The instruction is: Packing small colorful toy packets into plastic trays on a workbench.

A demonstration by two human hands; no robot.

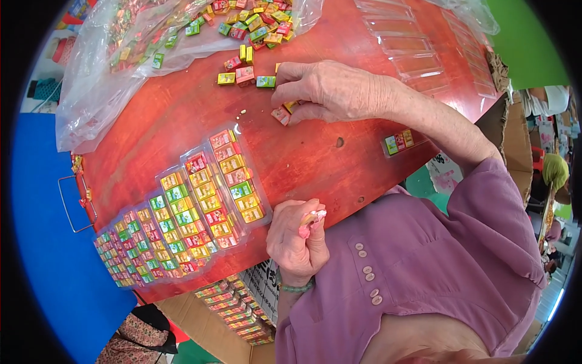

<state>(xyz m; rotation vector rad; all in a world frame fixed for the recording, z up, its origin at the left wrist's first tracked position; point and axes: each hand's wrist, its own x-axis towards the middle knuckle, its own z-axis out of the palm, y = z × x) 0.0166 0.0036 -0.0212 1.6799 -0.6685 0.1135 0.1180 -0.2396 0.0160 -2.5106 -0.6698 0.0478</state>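
Observation:
My right hand [330, 91] reaches over the red table, its fingers and thumb closed around small candy-like boxes. A red-and-white small box [280, 116] shows at the fingertips, with a bit of yellow behind it. Just beyond the fingers lie a green small box [265, 81], a pink one [245, 75] and a yellow one [226, 78]. My left hand [297, 242] is curled close to my body at the table's near edge. Something pink and whitish [311, 223] shows between its thumb and fingers; its kind is unclear. Left of it lies a clear tray [262, 200] filled with small coloured boxes.
More filled trays [176, 206] overlap toward the left. A loose heap of small boxes [257, 24] lies by a clear plastic bag [97, 91] at the back. Clear trays [400, 45] lie far right; a short filled tray [398, 142] sits near the right edge. Below is a carton [188, 315].

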